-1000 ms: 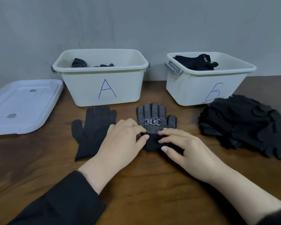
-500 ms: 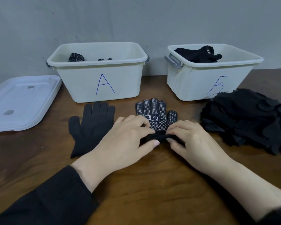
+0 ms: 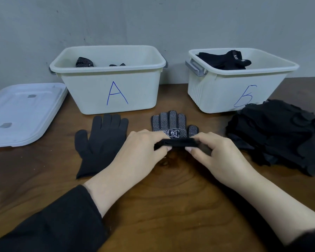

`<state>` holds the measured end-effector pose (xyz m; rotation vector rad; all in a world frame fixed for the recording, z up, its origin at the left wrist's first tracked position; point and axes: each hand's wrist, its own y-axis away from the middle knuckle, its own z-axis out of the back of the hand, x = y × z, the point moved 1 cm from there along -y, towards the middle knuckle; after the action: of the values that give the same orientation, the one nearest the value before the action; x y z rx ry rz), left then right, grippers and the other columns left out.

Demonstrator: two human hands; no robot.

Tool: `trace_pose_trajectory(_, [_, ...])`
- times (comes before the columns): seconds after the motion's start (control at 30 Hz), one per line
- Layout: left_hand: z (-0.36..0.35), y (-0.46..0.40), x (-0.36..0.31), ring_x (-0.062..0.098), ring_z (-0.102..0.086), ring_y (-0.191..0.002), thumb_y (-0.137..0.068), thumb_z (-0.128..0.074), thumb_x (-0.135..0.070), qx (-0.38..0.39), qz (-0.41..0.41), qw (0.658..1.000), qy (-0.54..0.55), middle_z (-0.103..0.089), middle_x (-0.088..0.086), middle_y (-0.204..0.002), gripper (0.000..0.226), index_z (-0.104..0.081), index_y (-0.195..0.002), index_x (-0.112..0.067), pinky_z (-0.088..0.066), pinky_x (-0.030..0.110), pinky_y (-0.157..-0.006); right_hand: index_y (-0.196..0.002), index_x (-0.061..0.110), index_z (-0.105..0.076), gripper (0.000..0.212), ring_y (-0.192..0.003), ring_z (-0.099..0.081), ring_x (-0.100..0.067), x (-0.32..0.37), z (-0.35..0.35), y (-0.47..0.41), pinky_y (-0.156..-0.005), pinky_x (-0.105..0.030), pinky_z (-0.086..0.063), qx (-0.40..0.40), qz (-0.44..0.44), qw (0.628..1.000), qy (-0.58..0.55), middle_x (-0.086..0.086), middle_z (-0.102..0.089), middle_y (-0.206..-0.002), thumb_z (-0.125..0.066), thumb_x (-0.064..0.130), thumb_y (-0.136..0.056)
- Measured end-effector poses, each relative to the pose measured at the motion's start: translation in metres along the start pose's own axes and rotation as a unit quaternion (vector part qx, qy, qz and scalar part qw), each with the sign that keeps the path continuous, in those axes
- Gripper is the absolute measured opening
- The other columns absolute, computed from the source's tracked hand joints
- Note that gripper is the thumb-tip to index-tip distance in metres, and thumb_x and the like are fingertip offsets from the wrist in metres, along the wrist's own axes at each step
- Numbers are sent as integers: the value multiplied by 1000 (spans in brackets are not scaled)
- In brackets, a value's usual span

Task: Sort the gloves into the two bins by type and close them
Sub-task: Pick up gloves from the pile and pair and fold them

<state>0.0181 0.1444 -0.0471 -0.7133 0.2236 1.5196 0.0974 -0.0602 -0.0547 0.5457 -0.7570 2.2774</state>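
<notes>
A: What carries it all?

B: A wooden bench (image 3: 171,206). Beyond the hands stand two white bins, both open: bin A (image 3: 113,88) ahead of the left hand, bin B (image 3: 225,91) ahead of the right. Bin A holds dotted gloves; bin B holds plain black ones.

A: And off to the sides?

B: Outward of the left hand lies a white lid (image 3: 24,113), flat on the bench. Outward of the right hand sits a heap of black gloves (image 3: 280,137), just in front of bin B.

A: Closer in?

B: A plain black glove (image 3: 100,142) lies flat just beside the left hand, fingers toward bin A.

A: The hands themselves?

B: The left hand (image 3: 144,151) and right hand (image 3: 218,153) are near each other, each pinching one end of the rolled cuff of the dotted glove (image 3: 173,124). That glove lies between them, its fingers spread flat toward the bins.
</notes>
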Motion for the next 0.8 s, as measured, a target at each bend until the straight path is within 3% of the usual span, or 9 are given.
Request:
trace_pose_trajectory(0.1, [3, -3, 3, 2, -62, -84, -92, -67, -37, 6, 50, 997, 54, -68, -16, -83, 19, -65, -111, -40, -50, 22, -77, -90, 37, -64, 9, -72, -56, -3, -2, -3, -6, -65, -14, -38, -15, -51, 998, -43, 20, -60, -77, -72, 34, -91])
trace_pose_trajectory(0.17, [3, -4, 3, 2, -63, -80, -92, -68, -37, 6, 57, 997, 52, -68, -16, -81, 28, -61, -119, -40, -50, 19, -75, -100, 37, -64, 15, -73, -57, 2, -3, -5, -9, -67, -9, -39, -26, -86, 994, -69, 26, -62, -81, -74, 33, -90])
trace_pose_trajectory(0.23, [2, -6, 1, 4, -61, -75, -91, -70, -35, -1, 53, 998, 45, -66, -14, -79, 33, -59, -122, -38, -48, 19, -74, -110, 34, -63, 24, -70, -57, 1, -5, -7, -10, -70, -8, -40, -31, -95, 992, -80, 21, -63, -79, -75, 27, -90])
trace_pose_trajectory(0.3, [1, -8, 0, 6, -57, -78, -90, -70, -33, -5, 40, 999, 16, -63, -13, -79, 36, -58, -124, -36, -46, 27, -85, -118, 33, -62, 34, -77, -60, -4, -5, -8, -11, -77, -13, -45, -38, -79, 994, -63, 14, -62, -83, -77, 21, -89])
trace_pose_trajectory(0.4, [0, -10, 2, 10, -52, -93, -88, -73, -34, -32, 1, 998, -54, -55, -13, -96, 42, -58, -128, -33, -39, 36, -96, -120, 30, -60, 43, -86, -54, -12, -6, -11, -13, -85, -41, -50, -59, -3, 997, 50, 14, -54, -97, -79, 15, -85])
trace_pose_trajectory(0.43, [1, -12, 3, 12, -51, -98, -87, -74, -34, -44, -16, 996, -77, -53, -11, -103, 44, -59, -128, -32, -39, 37, -96, -119, 29, -62, 42, -91, -51, -13, -6, -12, -13, -85, -45, -48, -61, 24, 994, 92, 12, -53, -104, -79, 14, -83])
trace_pose_trajectory(0.6, [-2, -19, 9, 24, -56, -104, -89, -71, -22, -15, -149, 969, -196, -63, -2, -114, 20, -76, -108, -26, -45, 45, -84, -111, 23, -76, 22, -115, -54, -20, -13, -11, -18, -92, -43, -40, -10, 146, 968, 202, 8, -62, -125, -71, 13, -91])
trace_pose_trajectory(0.7, [-2, -17, 14, 22, -59, -111, -89, -54, -21, 31, -164, 962, -214, -68, -4, -123, 32, -77, -111, -25, -47, 50, -89, -117, 23, -75, 27, -119, -55, -13, -19, -7, -21, -99, -44, -42, 39, 151, 971, 181, 15, -65, -128, -59, 27, -96])
trace_pose_trajectory(0.8, [7, -15, 15, 10, -43, -130, -90, -37, -33, 85, -109, 972, -190, -53, -16, -144, 52, -63, -134, -29, -30, 40, -109, -130, 27, -68, 49, -126, -50, -3, -27, -1, -23, -109, -42, -36, 101, 116, 978, 140, 22, -58, -137, -52, 55, -93])
